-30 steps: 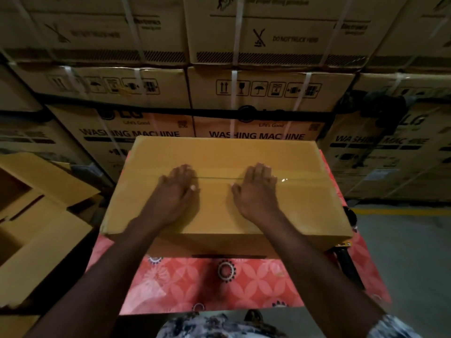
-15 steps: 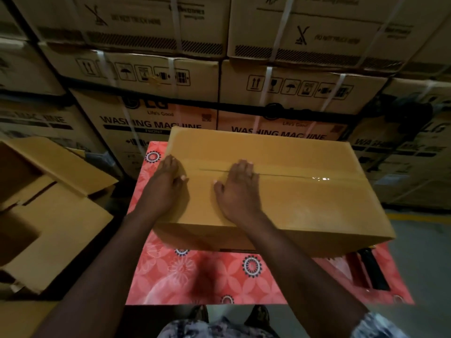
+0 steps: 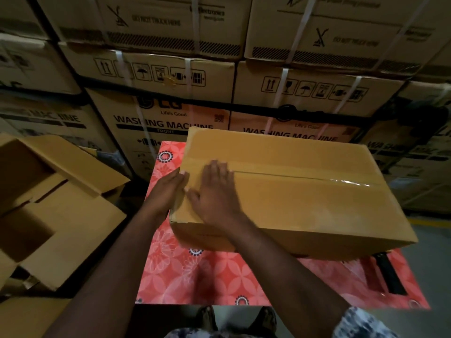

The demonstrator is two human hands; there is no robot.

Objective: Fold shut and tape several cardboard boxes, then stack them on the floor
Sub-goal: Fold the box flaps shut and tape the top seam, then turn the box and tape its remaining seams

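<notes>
Cardboard box (image 3: pixel 305 191), clear tape (image 3: pixel 341 182) along its seam, sits toward the far right corner of the red-clothed table (image 3: pixel 207 276). Right hand (image 3: pixel 214 198) lies flat on its top, fingers straight; left hand (image 3: pixel 166 191) presses the box's left end, fingers seemingly straight, gripping nothing.

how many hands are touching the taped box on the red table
2. The left hand is at the left end of the box, fingers against its top edge. The right hand lies flat on top, over the taped seam near that end.
</notes>
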